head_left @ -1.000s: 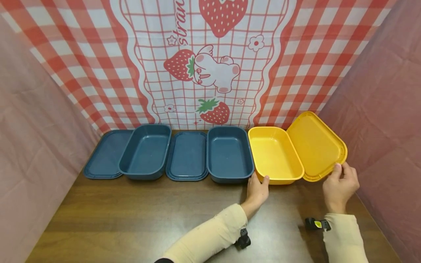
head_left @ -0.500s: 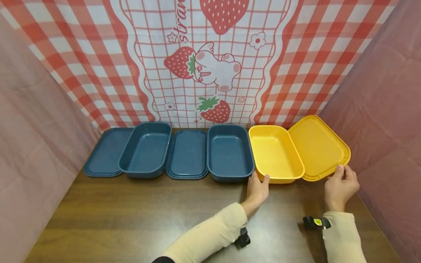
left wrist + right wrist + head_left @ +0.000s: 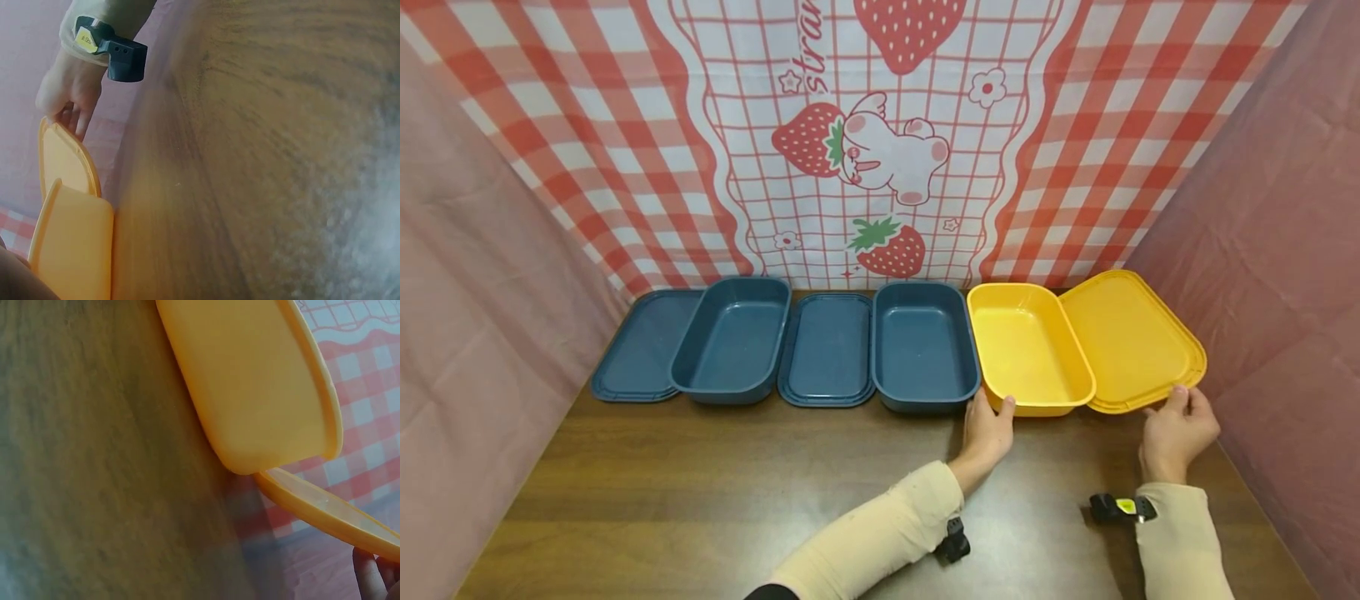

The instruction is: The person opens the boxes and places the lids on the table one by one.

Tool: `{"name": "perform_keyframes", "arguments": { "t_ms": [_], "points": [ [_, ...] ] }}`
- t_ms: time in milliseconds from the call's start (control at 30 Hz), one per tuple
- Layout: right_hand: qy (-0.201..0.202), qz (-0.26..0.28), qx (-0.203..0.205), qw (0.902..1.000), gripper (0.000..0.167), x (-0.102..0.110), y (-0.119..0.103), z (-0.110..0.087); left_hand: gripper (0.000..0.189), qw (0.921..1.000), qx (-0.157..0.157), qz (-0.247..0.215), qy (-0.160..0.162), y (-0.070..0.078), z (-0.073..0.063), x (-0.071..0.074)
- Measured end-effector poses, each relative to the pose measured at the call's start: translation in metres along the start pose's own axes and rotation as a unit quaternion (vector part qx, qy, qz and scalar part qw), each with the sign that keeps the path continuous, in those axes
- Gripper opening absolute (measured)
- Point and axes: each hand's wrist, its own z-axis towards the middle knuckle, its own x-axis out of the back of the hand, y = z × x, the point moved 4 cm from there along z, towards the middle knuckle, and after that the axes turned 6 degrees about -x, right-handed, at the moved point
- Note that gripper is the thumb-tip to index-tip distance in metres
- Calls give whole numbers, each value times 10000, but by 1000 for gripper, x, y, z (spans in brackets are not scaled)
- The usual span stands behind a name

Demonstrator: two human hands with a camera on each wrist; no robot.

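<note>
A yellow plastic container (image 3: 1030, 350) (image 3: 75, 250) (image 3: 250, 381) sits on the table without its cover. My left hand (image 3: 988, 433) holds its front left corner, thumb on the front wall and fingers on the side toward the blue container. Against its right side leans the yellow lid (image 3: 1131, 342) (image 3: 62, 159) (image 3: 325, 509), tilted with its outer front corner raised. Between thumb and fingers my right hand (image 3: 1178, 433) (image 3: 72, 94) pinches that corner. The left wrist view shows only a sliver of my left hand at its edge.
Left of the yellow container stands a blue container (image 3: 923, 354), then a flat blue lid (image 3: 829, 354). Farther left come another blue container (image 3: 733, 346) and a second blue lid (image 3: 643, 354) partly under it. A checked strawberry cloth (image 3: 887, 167) hangs behind; pink cloth walls (image 3: 1262, 250) flank the table.
The yellow lid's raised corner has come down and a little to the right, so it lies flatter. My right hand has lowered with it. My left hand stays on the container.
</note>
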Motion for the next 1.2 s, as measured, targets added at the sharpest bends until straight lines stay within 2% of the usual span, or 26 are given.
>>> {"name": "perform_keyframes", "arguments": {
  "t_ms": [100,533,1200],
  "points": [
    [-34,247,-211,9995,21,2,4,1,58,10000,2,-11,-17,-1,0,0],
    [-152,584,-1104,9921,17,19,24,7,59,10000,-83,24,-16,-1,0,0],
    [-235,400,-1550,9868,17,24,30,8,59,9998,-192,90,28,-5,1,3]
  ]
}}
